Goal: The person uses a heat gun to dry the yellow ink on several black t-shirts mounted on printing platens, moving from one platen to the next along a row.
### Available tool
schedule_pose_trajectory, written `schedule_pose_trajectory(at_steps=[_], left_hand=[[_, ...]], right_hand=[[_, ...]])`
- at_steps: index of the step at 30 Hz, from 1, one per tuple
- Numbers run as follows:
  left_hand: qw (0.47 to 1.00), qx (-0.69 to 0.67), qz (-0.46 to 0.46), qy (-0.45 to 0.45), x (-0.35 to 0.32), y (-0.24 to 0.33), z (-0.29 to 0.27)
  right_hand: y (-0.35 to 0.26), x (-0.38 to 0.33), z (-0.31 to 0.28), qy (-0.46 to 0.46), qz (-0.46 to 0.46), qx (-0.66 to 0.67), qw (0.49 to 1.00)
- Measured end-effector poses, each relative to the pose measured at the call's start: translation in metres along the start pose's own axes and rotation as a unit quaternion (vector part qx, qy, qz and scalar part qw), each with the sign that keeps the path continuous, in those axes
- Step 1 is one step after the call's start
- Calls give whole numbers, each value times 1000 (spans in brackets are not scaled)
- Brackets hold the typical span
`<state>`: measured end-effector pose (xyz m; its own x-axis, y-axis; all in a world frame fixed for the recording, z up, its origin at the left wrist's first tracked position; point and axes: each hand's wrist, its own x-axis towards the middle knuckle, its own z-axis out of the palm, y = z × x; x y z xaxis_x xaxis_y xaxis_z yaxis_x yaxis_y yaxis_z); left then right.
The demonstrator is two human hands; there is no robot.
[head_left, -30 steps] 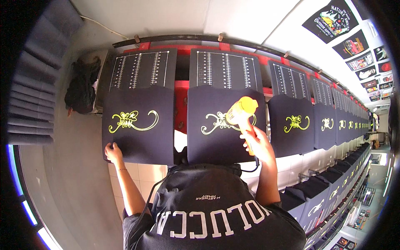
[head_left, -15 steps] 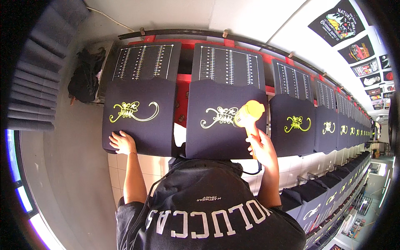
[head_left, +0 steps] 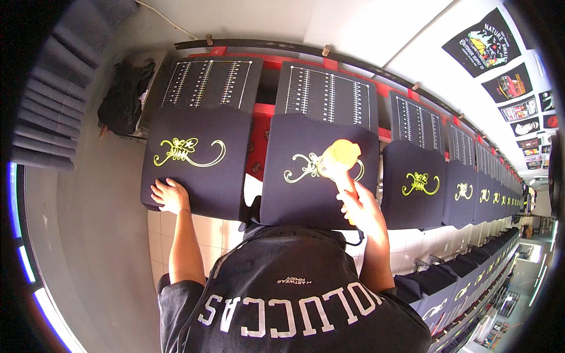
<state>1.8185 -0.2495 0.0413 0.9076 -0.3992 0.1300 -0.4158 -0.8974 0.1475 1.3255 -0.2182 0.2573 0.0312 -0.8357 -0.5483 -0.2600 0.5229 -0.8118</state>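
Observation:
My right hand (head_left: 360,207) is closed around the handle of an orange hair dryer (head_left: 341,157). The dryer is above the second dark shirt (head_left: 282,203), over its yellow-green and white scroll print (head_left: 306,167), hiding part of it. A dark cord trails from the handle. My left hand (head_left: 170,196) lies with fingers spread on the lower left edge of the first dark shirt (head_left: 206,197), below its yellow-green scroll print (head_left: 188,152). Both shirts are stretched over flat black boards (head_left: 206,85) marked with white rulers.
More boards with printed shirts (head_left: 415,203) run in a row to the right along a red frame (head_left: 268,110). Another row of shirts (head_left: 438,285) stands behind on the lower right. A dark cloth bundle (head_left: 125,97) is at the left, posters (head_left: 482,41) hang on the wall.
My right hand and the hair dryer have shifted slightly left across the second print, baring its right curl. My left hand stays on the first shirt; the view has shifted slightly.

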Motion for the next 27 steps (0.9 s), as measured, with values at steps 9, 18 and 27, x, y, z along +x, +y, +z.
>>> schedule_pose_trajectory(at_steps=[9,18,27], left_hand=[[1000,6,-6,3,0,1,-3],[1000,2,-6,5,-3,4,-10],[1000,-2,-4,13,-2,2,-8]], right_hand=[[-5,13,7,-16,-23,2,1000],[-14,23,10,-82,4,52,995],[-20,43,16,-48,-2,41,998]])
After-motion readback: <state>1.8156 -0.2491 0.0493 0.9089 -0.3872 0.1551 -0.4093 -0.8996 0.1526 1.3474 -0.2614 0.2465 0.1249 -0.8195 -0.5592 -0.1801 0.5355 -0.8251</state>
